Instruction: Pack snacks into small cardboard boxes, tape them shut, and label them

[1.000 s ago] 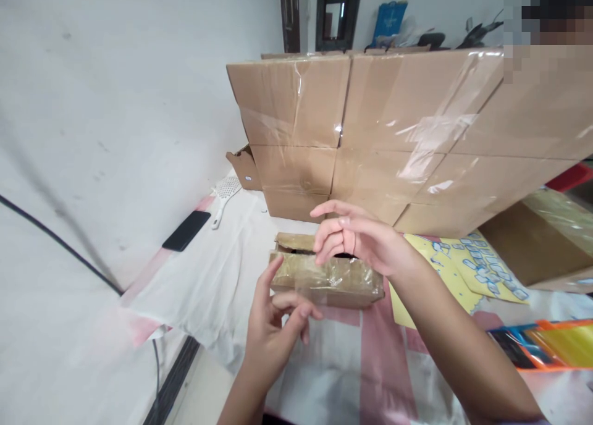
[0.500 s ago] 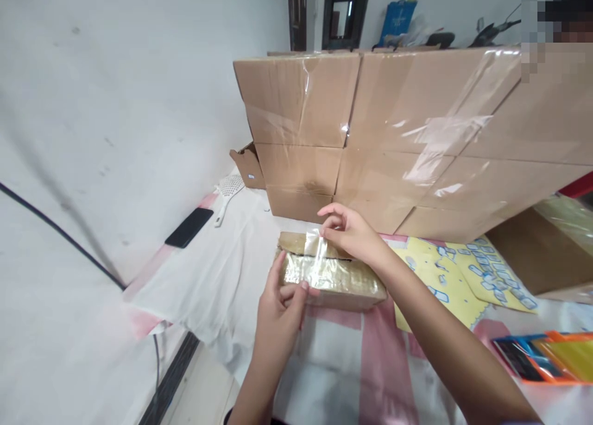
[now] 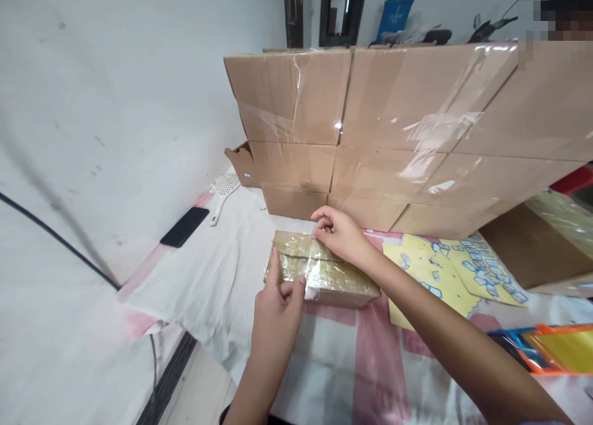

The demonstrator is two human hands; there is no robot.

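Bare cloth left of small box; stacked cartons block far side.

No readable text or labels.

Bright, even, cool light; source out of view. Wall pale, with a soft grey shadow band near the cable. Hard white glare on the wrap over the stacked boxes; smaller glints on the carton. Open box shaded inside. Door dark, bright patch in its pane. Wide lens: stack stretched and slanting toward right edge. Far background soft. Top right corner broken into coarse pixel blocks.
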